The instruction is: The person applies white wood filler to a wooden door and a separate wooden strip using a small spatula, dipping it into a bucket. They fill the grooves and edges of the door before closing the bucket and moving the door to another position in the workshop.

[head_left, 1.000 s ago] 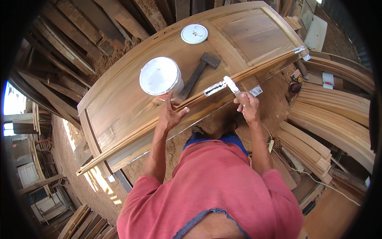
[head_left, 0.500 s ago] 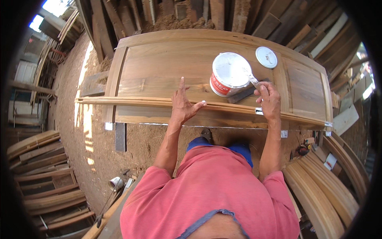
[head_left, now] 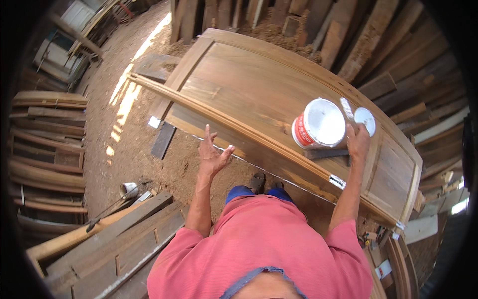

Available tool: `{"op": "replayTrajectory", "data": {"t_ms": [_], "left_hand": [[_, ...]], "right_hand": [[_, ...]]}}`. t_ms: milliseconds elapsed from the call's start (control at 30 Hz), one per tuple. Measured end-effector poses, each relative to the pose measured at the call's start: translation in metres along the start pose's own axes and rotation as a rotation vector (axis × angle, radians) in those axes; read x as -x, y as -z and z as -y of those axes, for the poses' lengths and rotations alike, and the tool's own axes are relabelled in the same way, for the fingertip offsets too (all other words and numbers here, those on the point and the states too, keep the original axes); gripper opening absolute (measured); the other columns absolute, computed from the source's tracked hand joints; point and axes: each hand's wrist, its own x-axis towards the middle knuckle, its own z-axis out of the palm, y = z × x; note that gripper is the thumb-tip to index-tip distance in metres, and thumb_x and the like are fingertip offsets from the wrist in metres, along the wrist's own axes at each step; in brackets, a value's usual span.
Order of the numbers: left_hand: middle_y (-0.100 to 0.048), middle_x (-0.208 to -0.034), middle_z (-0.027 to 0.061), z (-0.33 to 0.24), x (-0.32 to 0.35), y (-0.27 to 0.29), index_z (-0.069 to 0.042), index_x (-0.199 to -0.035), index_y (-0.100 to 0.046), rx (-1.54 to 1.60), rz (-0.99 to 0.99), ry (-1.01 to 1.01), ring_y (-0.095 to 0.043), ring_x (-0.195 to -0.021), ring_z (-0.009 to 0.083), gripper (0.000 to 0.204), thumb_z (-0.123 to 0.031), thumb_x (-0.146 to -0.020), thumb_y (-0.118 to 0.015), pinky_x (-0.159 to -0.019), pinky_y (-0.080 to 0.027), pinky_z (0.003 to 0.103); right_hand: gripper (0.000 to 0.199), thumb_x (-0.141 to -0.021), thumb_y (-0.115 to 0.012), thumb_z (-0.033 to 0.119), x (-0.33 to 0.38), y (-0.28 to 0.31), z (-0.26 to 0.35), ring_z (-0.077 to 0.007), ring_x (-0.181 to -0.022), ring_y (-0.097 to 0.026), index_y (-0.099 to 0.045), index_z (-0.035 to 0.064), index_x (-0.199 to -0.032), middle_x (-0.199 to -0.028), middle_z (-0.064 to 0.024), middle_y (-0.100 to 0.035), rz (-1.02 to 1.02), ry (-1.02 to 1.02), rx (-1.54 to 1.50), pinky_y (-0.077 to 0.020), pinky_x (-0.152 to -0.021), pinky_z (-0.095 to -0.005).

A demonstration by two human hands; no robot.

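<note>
Putty knife (head_left: 347, 110), a narrow pale blade, sits in our right hand (head_left: 357, 143) at about two o'clock in the head view, fingers clamped round its handle, blade pointing up between the open tub (head_left: 319, 124) and the round white lid (head_left: 365, 119). That tub, white with a red label and full of pale paste, stands on the wooden door panel (head_left: 249, 89), which serves as our surface and runs from eleven o'clock down to four. Just below the tub lies a dark tool; we cannot tell what kind. Our left hand (head_left: 211, 154) hovers near the centre, fingers spread apart and holding nothing, just off the panel's near edge where a thin moulding strip (head_left: 209, 107) lies along it. We judge the work to be filling the panel, with the blade right beside the paste. Loading it would call for a shallow dip and a clean scrape. Door wood is brown, smooth and grained; sawdust covers the floor (head_left: 144, 134), with curved planks (head_left: 47, 144) stacked at nine o'clock.
</note>
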Motion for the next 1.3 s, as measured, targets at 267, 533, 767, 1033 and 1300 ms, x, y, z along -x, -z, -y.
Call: {"op": "replayTrajectory", "data": {"t_ms": [267, 533, 767, 1033, 1300], "left_hand": [[-0.059, -0.132, 0.0207, 0.001, 0.027, 0.019, -0.002, -0.16, -0.014, -0.089, -0.084, 0.154, -0.053, -0.127, 0.0382, 0.121, -0.054, -0.075, -0.083, -0.107, -0.036, 0.054], [-0.06, -0.13, 0.0234, 0.023, 0.002, 0.031, -0.004, -0.16, -0.013, 0.111, -0.16, 0.195, -0.06, -0.12, 0.0382, 0.121, -0.053, -0.075, -0.084, -0.101, -0.046, 0.051], [-0.059, -0.132, 0.0238, 0.091, -0.059, 0.067, -0.004, -0.16, -0.013, 0.105, -0.113, 0.204, -0.058, -0.123, 0.0392, 0.12, -0.053, -0.076, -0.084, -0.102, -0.046, 0.05], [-0.059, -0.131, 0.0241, 0.155, -0.15, 0.163, -0.004, -0.16, -0.012, 0.127, -0.101, 0.142, -0.055, -0.126, 0.0412, 0.119, -0.051, -0.077, -0.083, -0.107, -0.041, 0.051], [-0.057, -0.135, 0.0233, 0.239, -0.168, 0.234, -0.009, -0.161, -0.011, 0.079, -0.275, 0.199, -0.057, -0.121, 0.0401, 0.122, -0.059, -0.076, -0.082, -0.104, -0.045, 0.052]], "right_hand": [[0.043, -0.101, -0.058, 0.034, 0.017, -0.1, -0.141, -0.0294, -0.094, -0.067, -0.059, -0.0013, -0.127, -0.11, -0.0146, -0.069, 0.063, -0.658, -0.633, -0.0538, -0.076, -0.0422], [0.044, -0.105, -0.056, 0.032, -0.003, -0.106, -0.111, -0.0257, -0.098, -0.063, -0.054, 0.0006, -0.135, -0.113, -0.0091, -0.065, -0.052, -0.857, -1.15, -0.0526, -0.082, -0.0419], [0.039, -0.097, -0.064, 0.037, -0.031, -0.098, -0.033, -0.0163, -0.068, -0.06, -0.069, -0.0019, -0.098, -0.074, -0.0042, -0.06, -0.316, -0.274, -0.321, -0.0481, -0.062, -0.033], [0.039, -0.098, -0.066, 0.036, -0.053, -0.091, 0.084, -0.0042, -0.052, -0.043, -0.065, -0.0011, -0.107, -0.07, 0.0006, -0.053, -0.158, -0.313, -0.71, -0.0349, -0.049, -0.0217], [0.028, -0.099, -0.067, 0.034, -0.074, -0.119, 0.226, -0.0037, -0.051, -0.042, -0.061, 0.0065, -0.096, -0.067, 0.0027, -0.052, -0.212, -0.277, -0.993, -0.0318, -0.044, -0.0195]]}}
